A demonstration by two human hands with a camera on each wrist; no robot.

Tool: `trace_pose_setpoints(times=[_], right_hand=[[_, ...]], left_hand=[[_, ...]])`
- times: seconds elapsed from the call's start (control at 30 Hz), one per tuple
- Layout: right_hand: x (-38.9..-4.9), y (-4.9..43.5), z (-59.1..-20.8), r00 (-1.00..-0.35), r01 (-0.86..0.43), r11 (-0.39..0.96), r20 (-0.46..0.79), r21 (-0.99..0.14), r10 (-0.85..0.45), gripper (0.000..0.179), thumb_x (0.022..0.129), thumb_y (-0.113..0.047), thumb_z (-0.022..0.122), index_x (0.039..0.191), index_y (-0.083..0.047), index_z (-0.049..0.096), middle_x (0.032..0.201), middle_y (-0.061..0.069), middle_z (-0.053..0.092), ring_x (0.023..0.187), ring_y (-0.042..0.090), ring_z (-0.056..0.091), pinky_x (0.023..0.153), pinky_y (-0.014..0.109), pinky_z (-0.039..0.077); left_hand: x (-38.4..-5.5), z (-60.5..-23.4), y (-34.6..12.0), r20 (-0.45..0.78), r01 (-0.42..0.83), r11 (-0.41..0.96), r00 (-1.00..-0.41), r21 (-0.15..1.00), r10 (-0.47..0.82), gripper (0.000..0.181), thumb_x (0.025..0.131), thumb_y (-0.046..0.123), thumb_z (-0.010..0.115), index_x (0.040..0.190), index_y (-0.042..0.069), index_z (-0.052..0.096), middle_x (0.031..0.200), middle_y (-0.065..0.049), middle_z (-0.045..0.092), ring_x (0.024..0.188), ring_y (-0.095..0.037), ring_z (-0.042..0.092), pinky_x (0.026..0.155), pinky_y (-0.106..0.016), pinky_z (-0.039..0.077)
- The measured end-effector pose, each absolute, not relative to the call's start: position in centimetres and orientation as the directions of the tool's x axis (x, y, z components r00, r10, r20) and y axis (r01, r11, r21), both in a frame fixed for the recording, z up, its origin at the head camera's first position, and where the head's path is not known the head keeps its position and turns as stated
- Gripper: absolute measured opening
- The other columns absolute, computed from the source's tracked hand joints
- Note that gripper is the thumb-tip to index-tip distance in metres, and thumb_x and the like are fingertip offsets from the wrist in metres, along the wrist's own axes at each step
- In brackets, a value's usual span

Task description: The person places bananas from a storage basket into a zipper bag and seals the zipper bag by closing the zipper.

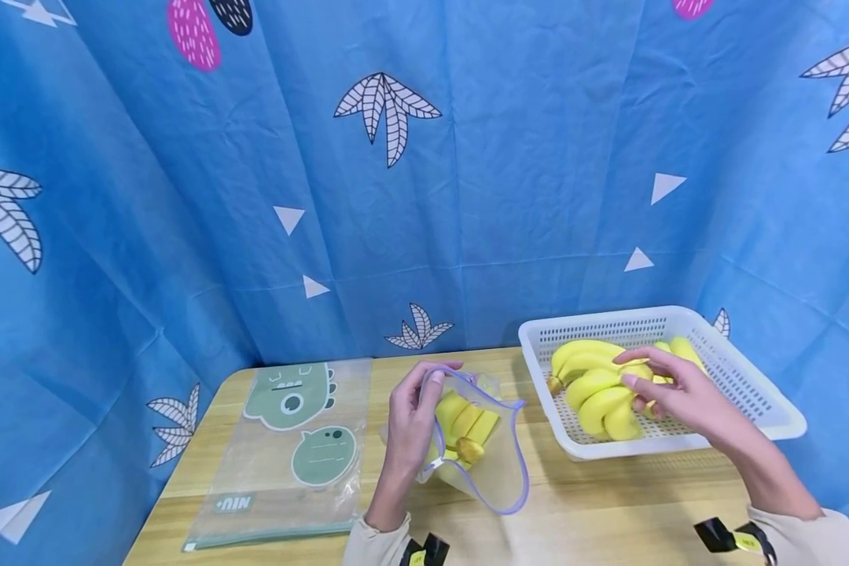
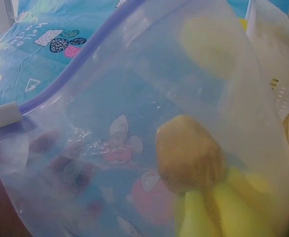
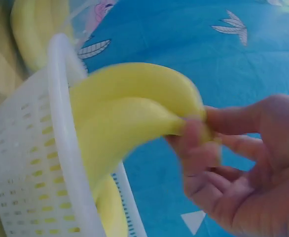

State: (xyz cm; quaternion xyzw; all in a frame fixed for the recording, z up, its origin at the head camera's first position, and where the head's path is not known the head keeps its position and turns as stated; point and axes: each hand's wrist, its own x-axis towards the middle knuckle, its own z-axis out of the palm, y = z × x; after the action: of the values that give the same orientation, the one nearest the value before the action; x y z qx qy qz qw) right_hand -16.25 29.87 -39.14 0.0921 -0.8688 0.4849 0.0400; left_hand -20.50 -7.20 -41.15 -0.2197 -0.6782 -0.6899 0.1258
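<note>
My left hand (image 1: 412,409) grips the rim of a clear zip bag (image 1: 505,479) with a purple edge, holding its mouth open. Inside lies a bunch of bananas (image 1: 460,417), its brown stem end toward the opening; the left wrist view shows that stem (image 2: 189,155) through the cloudy plastic. Over the white basket (image 1: 757,393), my right hand (image 1: 668,385) pinches the tips of a banana bunch (image 3: 129,98) between thumb and fingers. More bananas (image 1: 601,401) lie in the basket around that hand. A white slider (image 2: 6,114) sits on the bag's purple edge.
A flat zip bag (image 1: 293,440) with green dinosaur prints lies at the left of the wooden table (image 1: 573,519). Blue patterned cloth (image 1: 523,196) hangs behind the table and at both sides. The basket's raised rim surrounds the bananas at the right.
</note>
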Motion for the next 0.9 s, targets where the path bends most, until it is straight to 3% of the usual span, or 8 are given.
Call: trace_pose_setpoints(times=[0.13,0.27,0.4,0.63,0.73,0.9], right_hand=[[-15.6,30.6,-39.0,-0.972,-0.236,0.349,0.221,-0.907,-0.083,0.027,0.106,-0.009,0.056,0.130,0.001,0.060,0.090,0.014,0.064,0.068,0.018,0.065,0.058,0.031,0.058],[-14.8,31.1,-38.8,-0.968,-0.240,0.068,0.232,-0.969,-0.097,0.035,0.106,0.000,0.050,0.141,-0.003,0.056,0.106,0.008,0.065,0.077,0.016,0.068,0.066,0.028,0.060],[-13.9,31.5,-38.4,-0.950,-0.238,-0.188,0.269,-0.953,-0.161,0.039,0.106,0.009,0.040,0.143,0.003,0.051,0.117,0.007,0.066,0.087,0.014,0.070,0.074,0.026,0.060],[-13.0,32.5,-38.8,-0.902,-0.267,-0.296,0.345,-0.917,-0.258,0.045,0.105,0.014,0.028,0.143,0.004,0.049,0.126,0.008,0.064,0.092,0.015,0.065,0.074,0.025,0.057],[-12.9,32.6,-39.2,-0.845,-0.289,-0.440,0.443,-0.850,-0.301,0.050,0.103,0.016,0.019,0.148,0.008,0.042,0.131,0.014,0.060,0.095,0.019,0.063,0.077,0.027,0.055],[-12.3,31.5,-38.7,-0.667,-0.203,-0.724,0.635,-0.659,-0.391,0.053,0.102,0.013,0.006,0.152,0.016,0.026,0.150,0.027,0.045,0.126,0.033,0.057,0.103,0.038,0.051]], left_hand=[[-20.5,-41.2,-7.1,0.471,0.469,-0.044,-0.874,0.882,0.121,0.027,0.109,0.021,0.049,0.108,0.006,0.071,0.120,-0.006,0.073,0.118,-0.019,0.064,0.103,-0.032,0.049],[-20.5,-41.2,-7.1,0.465,0.464,-0.042,-0.877,0.885,0.119,0.027,0.109,0.021,0.048,0.107,0.006,0.071,0.119,-0.004,0.073,0.118,-0.018,0.064,0.104,-0.032,0.048],[-20.5,-41.3,-7.1,0.464,0.462,-0.043,-0.878,0.886,0.119,0.028,0.109,0.022,0.048,0.107,0.006,0.071,0.120,-0.004,0.073,0.119,-0.018,0.064,0.105,-0.033,0.047],[-20.5,-41.3,-7.2,0.452,0.450,-0.044,-0.885,0.892,0.111,0.028,0.109,0.021,0.048,0.107,0.005,0.070,0.120,-0.006,0.073,0.121,-0.018,0.063,0.108,-0.033,0.045],[-20.6,-41.2,-7.2,0.453,0.451,-0.048,-0.884,0.891,0.117,0.028,0.109,0.021,0.047,0.106,0.005,0.069,0.120,-0.007,0.073,0.122,-0.019,0.063,0.110,-0.035,0.044],[-20.6,-41.1,-7.3,0.457,0.454,-0.051,-0.879,0.889,0.135,0.029,0.110,0.021,0.045,0.107,0.004,0.068,0.122,-0.009,0.072,0.124,-0.020,0.062,0.113,-0.038,0.042]])
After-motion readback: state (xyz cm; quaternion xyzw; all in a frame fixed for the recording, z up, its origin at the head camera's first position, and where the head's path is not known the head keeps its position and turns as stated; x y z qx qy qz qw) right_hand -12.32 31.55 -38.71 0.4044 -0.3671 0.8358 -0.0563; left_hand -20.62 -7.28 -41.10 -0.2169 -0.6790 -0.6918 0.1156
